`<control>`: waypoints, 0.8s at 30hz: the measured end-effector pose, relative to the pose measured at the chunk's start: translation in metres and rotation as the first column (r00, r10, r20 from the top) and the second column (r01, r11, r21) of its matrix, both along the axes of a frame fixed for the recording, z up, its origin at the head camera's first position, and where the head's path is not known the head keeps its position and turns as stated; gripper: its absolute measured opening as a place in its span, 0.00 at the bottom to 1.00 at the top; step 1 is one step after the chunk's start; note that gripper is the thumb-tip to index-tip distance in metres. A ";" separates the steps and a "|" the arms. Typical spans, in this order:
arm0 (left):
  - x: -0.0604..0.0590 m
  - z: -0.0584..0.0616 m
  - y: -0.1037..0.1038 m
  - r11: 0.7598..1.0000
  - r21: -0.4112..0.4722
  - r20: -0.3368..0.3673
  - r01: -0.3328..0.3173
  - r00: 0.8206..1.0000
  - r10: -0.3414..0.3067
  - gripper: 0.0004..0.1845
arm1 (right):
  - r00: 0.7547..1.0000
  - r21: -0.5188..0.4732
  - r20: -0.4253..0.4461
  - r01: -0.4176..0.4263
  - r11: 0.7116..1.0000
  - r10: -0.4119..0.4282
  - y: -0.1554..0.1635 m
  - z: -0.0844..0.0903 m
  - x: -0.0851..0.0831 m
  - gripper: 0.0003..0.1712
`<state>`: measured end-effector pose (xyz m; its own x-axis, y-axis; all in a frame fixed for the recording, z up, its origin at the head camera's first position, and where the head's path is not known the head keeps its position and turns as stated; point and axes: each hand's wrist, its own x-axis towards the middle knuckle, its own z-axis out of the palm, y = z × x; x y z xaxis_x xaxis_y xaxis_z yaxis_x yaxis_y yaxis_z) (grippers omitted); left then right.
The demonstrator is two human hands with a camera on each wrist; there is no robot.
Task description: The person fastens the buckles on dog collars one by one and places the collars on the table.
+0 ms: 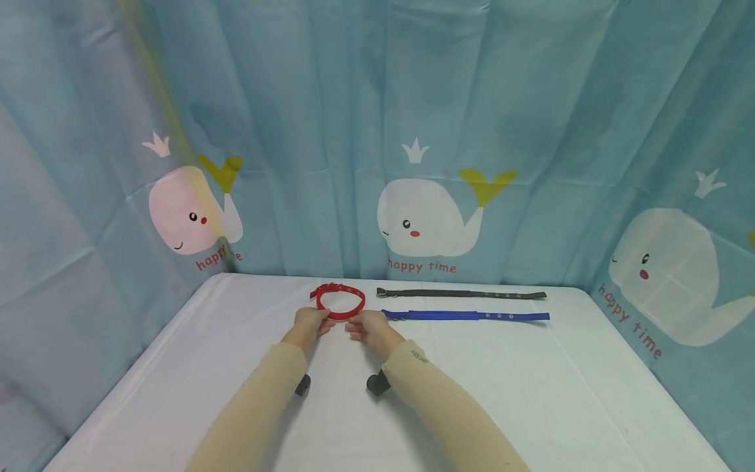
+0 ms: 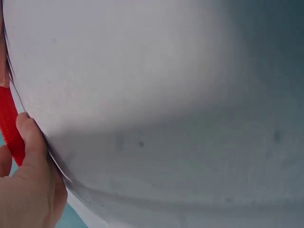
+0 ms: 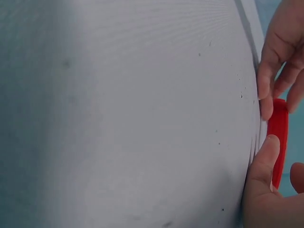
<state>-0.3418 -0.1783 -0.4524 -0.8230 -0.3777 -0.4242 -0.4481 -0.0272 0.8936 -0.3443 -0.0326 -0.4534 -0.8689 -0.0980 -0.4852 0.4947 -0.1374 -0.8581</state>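
Observation:
A red collar [image 1: 342, 316], its strap closed into a loop, stands at the back of the white table. My left hand [image 1: 312, 323] pinches its near side at the left. A short way along the same band, my right hand [image 1: 373, 326] pinches it too. In the left wrist view, the thumb and fingers sit on either side of the red strap [image 2: 9, 123]. The right wrist view has the red band [image 3: 280, 126] running between both hands. Its buckle side faces the curtain, away from me.
To the right of my hands, a blue collar [image 1: 448, 315] lies stretched straight, with a dark collar [image 1: 448, 293] laid out behind it. A light blue curtain [image 1: 330, 131] printed with whales hangs round the table's [image 1: 501, 393] back and sides.

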 end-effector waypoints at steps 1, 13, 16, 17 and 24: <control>0.000 0.000 0.001 1.000 -0.010 0.000 -0.004 1.000 0.004 0.22 | 1.000 0.000 0.001 -0.002 1.000 0.002 0.000 0.000 0.000 0.27; 0.012 0.002 -0.004 0.999 -0.006 0.010 0.041 0.999 -0.041 0.21 | 1.000 -0.054 0.005 -0.022 0.998 0.022 0.006 0.002 0.004 0.25; 0.018 0.003 -0.005 0.999 0.006 0.020 0.051 0.999 -0.051 0.19 | 0.999 -0.044 0.004 -0.048 0.998 0.048 0.013 0.002 0.008 0.25; 0.020 0.004 -0.006 0.998 0.009 0.020 0.061 0.998 -0.061 0.20 | 0.998 -0.044 0.000 -0.057 0.997 0.057 0.016 0.002 0.009 0.25; 0.036 0.012 -0.006 0.989 -0.001 0.019 0.150 0.988 -0.150 0.24 | 0.996 -0.034 -0.059 -0.066 0.997 0.064 0.047 0.013 0.021 0.24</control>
<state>-0.3060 -0.1847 -0.4409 -0.8625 -0.2513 -0.4393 -0.4636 0.0440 0.8850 -0.3230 0.0142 -0.4407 -0.8865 -0.1714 -0.4299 0.4536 -0.1378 -0.8805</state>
